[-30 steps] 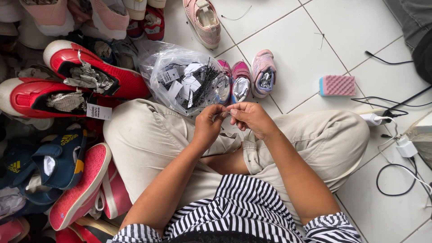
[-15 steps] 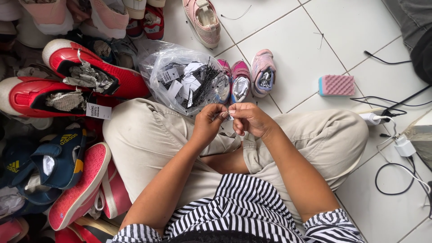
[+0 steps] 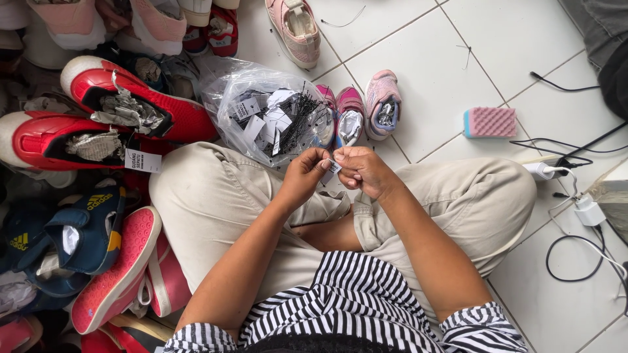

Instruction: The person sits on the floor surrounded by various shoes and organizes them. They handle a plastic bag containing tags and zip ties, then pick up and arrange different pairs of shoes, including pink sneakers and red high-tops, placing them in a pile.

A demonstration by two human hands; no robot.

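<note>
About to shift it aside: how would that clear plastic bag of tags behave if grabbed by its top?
The clear plastic bag looks thin and crinkled, so it would probably sag and reshape. Its contents, paper tags and thin black ties, suggest it is light. Its mouth seems loose, so contents might spill if tipped.

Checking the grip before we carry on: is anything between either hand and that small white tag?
Nothing visible. The left hand and right hand both pinch the small white tag directly, above the lap; the clear bag of tags lies beyond them.
</note>
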